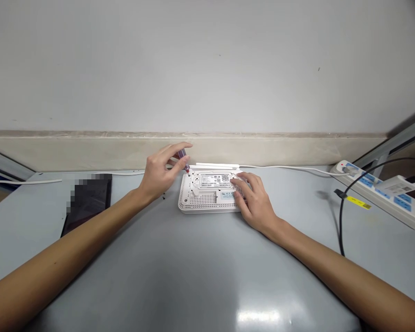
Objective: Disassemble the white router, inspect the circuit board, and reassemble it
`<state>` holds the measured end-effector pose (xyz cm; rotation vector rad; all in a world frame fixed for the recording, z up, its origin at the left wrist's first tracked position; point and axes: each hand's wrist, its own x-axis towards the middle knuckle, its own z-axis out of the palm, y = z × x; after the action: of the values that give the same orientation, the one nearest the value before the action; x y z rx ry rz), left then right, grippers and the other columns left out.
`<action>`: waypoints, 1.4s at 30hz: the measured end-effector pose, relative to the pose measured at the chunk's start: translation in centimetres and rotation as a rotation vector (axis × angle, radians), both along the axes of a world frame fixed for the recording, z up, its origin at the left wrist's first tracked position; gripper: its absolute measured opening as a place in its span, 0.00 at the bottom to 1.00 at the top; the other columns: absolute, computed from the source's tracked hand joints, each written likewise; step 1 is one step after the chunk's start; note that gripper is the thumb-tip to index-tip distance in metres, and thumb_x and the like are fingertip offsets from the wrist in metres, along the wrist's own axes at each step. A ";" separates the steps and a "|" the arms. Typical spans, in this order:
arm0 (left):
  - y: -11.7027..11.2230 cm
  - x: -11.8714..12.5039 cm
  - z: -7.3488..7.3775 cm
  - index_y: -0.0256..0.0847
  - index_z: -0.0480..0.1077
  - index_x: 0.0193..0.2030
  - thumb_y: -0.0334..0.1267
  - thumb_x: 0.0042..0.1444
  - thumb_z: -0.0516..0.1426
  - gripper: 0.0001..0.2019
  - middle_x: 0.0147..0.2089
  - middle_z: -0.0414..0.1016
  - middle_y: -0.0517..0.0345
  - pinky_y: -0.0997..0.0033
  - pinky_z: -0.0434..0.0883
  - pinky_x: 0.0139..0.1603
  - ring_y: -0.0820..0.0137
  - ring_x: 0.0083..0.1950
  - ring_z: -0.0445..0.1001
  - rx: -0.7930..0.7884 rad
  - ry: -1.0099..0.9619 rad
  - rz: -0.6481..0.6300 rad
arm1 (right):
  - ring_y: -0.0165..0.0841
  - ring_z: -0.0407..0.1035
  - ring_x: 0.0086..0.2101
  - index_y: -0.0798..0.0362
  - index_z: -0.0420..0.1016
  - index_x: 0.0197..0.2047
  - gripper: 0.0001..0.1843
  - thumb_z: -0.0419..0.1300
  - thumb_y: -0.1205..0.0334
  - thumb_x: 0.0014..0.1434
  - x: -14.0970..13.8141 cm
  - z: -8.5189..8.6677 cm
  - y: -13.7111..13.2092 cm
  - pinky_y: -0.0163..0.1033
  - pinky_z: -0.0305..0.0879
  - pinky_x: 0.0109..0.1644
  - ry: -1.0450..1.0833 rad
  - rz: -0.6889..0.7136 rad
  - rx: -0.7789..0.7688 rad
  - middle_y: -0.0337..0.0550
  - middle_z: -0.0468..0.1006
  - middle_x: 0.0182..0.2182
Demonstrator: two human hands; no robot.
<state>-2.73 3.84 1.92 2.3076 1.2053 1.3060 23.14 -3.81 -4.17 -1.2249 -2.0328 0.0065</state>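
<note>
A white router [198, 200] lies upside down on the grey table, its vented underside with labels and screw holes facing up. My left hand [164, 168] is closed around a small screwdriver [183, 158] with a translucent purple handle and a red end. The tool stands tilted over the router's far left corner, close to the screw hole there; its tip is too small to make out. Fingers spread, my right hand [257, 198] rests on the router's right side and covers part of it. A white antenna [217, 166] lies along the router's back edge.
A dark tablet or phone [90, 203], partly blurred out, lies at the left. At the right stands a white power strip [383, 191] with a white plug-in adapter [397, 185]. A black cable [341, 221] with a yellow tag curves nearby. White cables run along the wall.
</note>
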 end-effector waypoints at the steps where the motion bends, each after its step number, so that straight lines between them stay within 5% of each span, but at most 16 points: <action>1: -0.1 0.0 -0.1 0.47 0.70 0.56 0.40 0.62 0.54 0.15 0.43 0.76 0.58 0.71 0.76 0.42 0.73 0.39 0.75 -0.015 -0.007 -0.014 | 0.44 0.59 0.55 0.52 0.68 0.54 0.16 0.50 0.63 0.65 0.0 0.0 0.0 0.55 0.63 0.56 0.002 -0.001 -0.001 0.53 0.66 0.54; 13: 0.0 0.1 -0.4 0.46 0.73 0.52 0.41 0.60 0.58 0.13 0.40 0.75 0.59 0.72 0.76 0.41 0.74 0.36 0.74 0.096 0.011 0.042 | 0.44 0.58 0.55 0.54 0.69 0.55 0.17 0.50 0.64 0.65 0.0 0.0 0.0 0.53 0.62 0.56 0.000 0.005 0.007 0.54 0.65 0.54; 20: -0.2 0.0 -0.7 0.46 0.66 0.61 0.37 0.63 0.54 0.19 0.44 0.78 0.58 0.69 0.76 0.46 0.73 0.40 0.77 0.035 -0.042 -0.043 | 0.44 0.58 0.55 0.55 0.69 0.54 0.16 0.50 0.64 0.65 0.0 0.0 0.0 0.53 0.62 0.57 -0.008 0.004 0.011 0.55 0.66 0.54; 26: -0.1 0.0 -0.6 0.46 0.72 0.54 0.41 0.59 0.59 0.17 0.43 0.77 0.58 0.71 0.77 0.43 0.74 0.38 0.75 0.108 -0.016 0.046 | 0.44 0.58 0.54 0.54 0.69 0.54 0.16 0.50 0.64 0.65 0.0 0.0 0.0 0.53 0.62 0.57 -0.006 -0.001 0.012 0.54 0.66 0.54; 32: -0.6 0.5 -1.1 0.45 0.63 0.63 0.38 0.62 0.54 0.21 0.48 0.77 0.56 0.67 0.77 0.48 0.71 0.44 0.77 0.032 -0.032 0.003 | 0.43 0.59 0.54 0.53 0.69 0.54 0.16 0.50 0.64 0.65 0.1 0.1 0.0 0.52 0.64 0.55 -0.004 0.012 0.012 0.53 0.66 0.53; 36: -0.7 0.7 -1.5 0.45 0.69 0.56 0.40 0.58 0.59 0.19 0.45 0.76 0.58 0.69 0.77 0.45 0.74 0.37 0.75 0.123 -0.045 0.057 | 0.44 0.59 0.54 0.52 0.68 0.54 0.16 0.50 0.63 0.65 0.1 0.2 0.0 0.53 0.63 0.56 -0.003 0.008 0.014 0.53 0.66 0.53; 42: -0.6 0.5 -1.2 0.46 0.63 0.62 0.39 0.62 0.54 0.21 0.45 0.76 0.57 0.71 0.77 0.42 0.73 0.39 0.76 0.056 -0.025 0.020 | 0.44 0.59 0.54 0.53 0.68 0.54 0.16 0.50 0.63 0.65 0.0 0.0 -0.1 0.53 0.64 0.55 -0.002 0.006 0.009 0.53 0.66 0.53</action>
<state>-2.23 3.21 0.75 2.3155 1.2017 1.3885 23.19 -3.89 -4.13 -1.2134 -2.0366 -0.0016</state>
